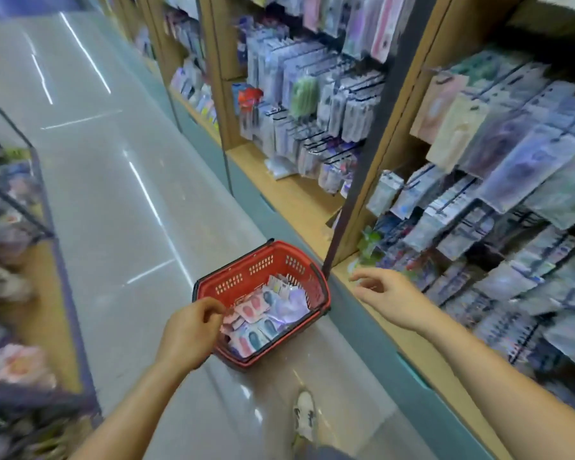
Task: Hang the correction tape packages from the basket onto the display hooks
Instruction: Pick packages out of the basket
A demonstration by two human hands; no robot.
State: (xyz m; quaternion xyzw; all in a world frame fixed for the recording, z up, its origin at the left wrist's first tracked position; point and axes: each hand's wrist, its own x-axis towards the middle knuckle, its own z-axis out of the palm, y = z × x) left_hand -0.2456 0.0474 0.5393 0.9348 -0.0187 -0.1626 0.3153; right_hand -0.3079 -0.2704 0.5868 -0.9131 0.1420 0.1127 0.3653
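Here, the glossy grey floor (pixel 113 194) of a shop aisle runs away behind a red basket (pixel 246 260) that stands on it. Right of the basket rises a tall wooden display rack (pixel 395 104), crowded with hanging packets (pixel 478 161), all blurred. Left of the basket, well apart, is another rack (pixel 47 293) with goods on it.

The right hand (pixel 389 300) hovers just right of the basket, in front of the display rack's lower ledge; its grip is loosely spread and carries nothing. The left hand (pixel 193 330) is at the basket's near left rim, fingers curled down toward the contents. Blur makes it impossible to tell whether its grip pinches a package.

The correction tape packages (pixel 256 313), pink, blue and pale purple, lie heaped inside the basket. A white shoe (pixel 304 413) rests on the floor on the near side of the basket.
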